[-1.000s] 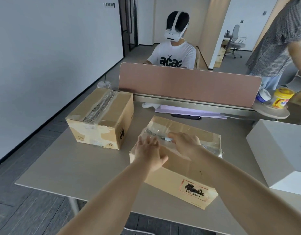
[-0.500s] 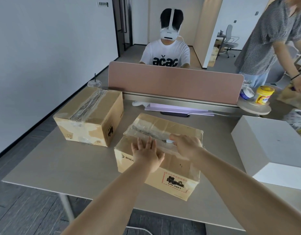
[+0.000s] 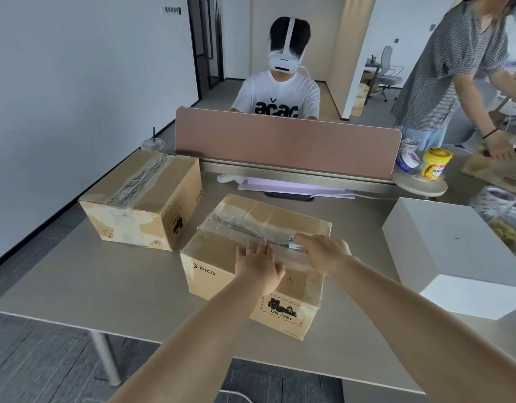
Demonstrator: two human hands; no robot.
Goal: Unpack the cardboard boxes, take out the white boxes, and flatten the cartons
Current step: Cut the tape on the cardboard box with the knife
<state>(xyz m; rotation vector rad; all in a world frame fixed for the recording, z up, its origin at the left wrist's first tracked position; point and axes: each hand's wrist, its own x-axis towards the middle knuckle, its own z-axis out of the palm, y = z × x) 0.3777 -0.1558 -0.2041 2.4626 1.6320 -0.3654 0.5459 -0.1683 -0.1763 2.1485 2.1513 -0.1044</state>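
Near carton (image 3: 219,257): middle of the table (image 3: 91,286), one corner turned toward you, top flaps closed under clear tape.

Your left hand (image 3: 258,267): flat on the carton top, fingers straight and close together. It presses down just left of the tape seam (image 3: 245,225) and grips nothing.

Your right hand (image 3: 323,253): fingers curled round a small pale cutter (image 3: 294,246), with its tip at the seam on the near-right part of the lid. The blade is too small to make out. You cannot tell from here whether any of the tape is already slit.

Second carton (image 3: 143,202): to your left and a little farther back, well apart from both hands. It is taped shut and looks untouched.

White box (image 3: 442,242): on the right side of the table, outside any carton. Likely one unpacked item, though no flattened carton shows in view.

Progress, as a judgement: early
- The near carton is at the tape-cutting step and its flaps are not yet lifted
- Left for this carton: run the cut along the seam, open the flaps, lift out its white box, then collapse it
- The second carton needs the whole sequence
- No carton has been flattened, as far as you can see
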